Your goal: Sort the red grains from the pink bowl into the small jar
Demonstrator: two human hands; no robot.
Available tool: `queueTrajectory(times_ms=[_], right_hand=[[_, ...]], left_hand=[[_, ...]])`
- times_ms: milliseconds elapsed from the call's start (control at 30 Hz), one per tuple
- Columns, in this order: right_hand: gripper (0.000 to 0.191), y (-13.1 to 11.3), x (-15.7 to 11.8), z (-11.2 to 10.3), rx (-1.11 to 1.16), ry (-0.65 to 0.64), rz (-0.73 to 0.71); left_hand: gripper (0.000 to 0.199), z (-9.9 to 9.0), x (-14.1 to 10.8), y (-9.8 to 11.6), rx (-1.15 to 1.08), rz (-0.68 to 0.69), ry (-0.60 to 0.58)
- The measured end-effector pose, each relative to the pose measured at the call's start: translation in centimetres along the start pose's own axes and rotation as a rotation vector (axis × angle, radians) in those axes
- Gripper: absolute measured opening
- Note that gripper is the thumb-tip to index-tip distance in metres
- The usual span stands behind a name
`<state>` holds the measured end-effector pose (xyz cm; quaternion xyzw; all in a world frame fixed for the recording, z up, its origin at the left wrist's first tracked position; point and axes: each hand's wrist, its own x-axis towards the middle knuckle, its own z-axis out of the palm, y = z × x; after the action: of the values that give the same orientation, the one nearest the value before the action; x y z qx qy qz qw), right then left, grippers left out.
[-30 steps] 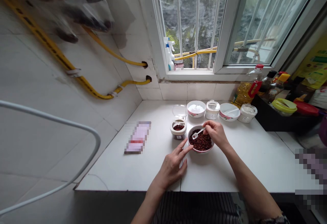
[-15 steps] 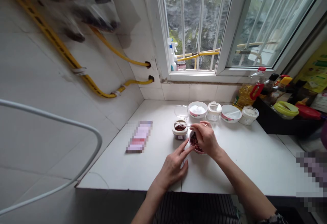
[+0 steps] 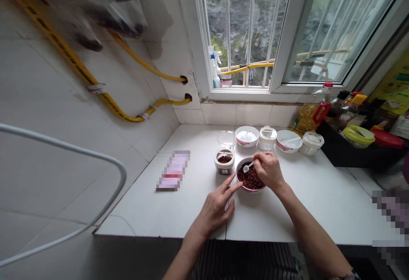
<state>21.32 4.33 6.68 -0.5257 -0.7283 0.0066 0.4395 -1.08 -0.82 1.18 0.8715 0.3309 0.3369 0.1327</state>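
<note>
Between thumb and fingers my right hand (image 3: 269,171) pinches a small white spoon (image 3: 247,168), its scoop over a bowl (image 3: 251,191) of dark red dried grains (image 3: 252,178). My left hand (image 3: 219,205) has its fingers stretched out, with the fingertips touching the near left side of that bowl. Left of the bowl stands a small jar (image 3: 224,165) with a cream rim, its lid flipped up and more of the dark red grains inside.
Along the back are a bowl of white powder (image 3: 247,137), a lidded white jar (image 3: 267,138), a bowl with a white spoon (image 3: 289,142) and another white jar (image 3: 312,143). An oil bottle (image 3: 311,111) and sauce bottles crowd the right corner. A blurred pinkish object (image 3: 174,171) lies left.
My right hand has moved the spoon right and down, from over the small jar to over the bowl of grains. My left hand stays at the bowl.
</note>
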Motion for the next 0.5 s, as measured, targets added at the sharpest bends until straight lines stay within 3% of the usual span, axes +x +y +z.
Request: queueTrajectory(times_ms=[133,367,500], right_hand=[[0.021,-0.5,-0.1,0.7,0.038,-0.074,0.038],[0.016,-0.1,0.5,-0.2,0.419,-0.125,0.393],[0.015,0.0,0.8,-0.5,0.586,-0.113,0.525]], left_hand=[[0.071,0.2,-0.1,-0.1,-0.009,-0.002,0.002],[0.070,0.0,0.0,0.0,-0.012,0.003,0.007],[0.069,0.0,0.0,0.0,-0.011,0.003,0.008]])
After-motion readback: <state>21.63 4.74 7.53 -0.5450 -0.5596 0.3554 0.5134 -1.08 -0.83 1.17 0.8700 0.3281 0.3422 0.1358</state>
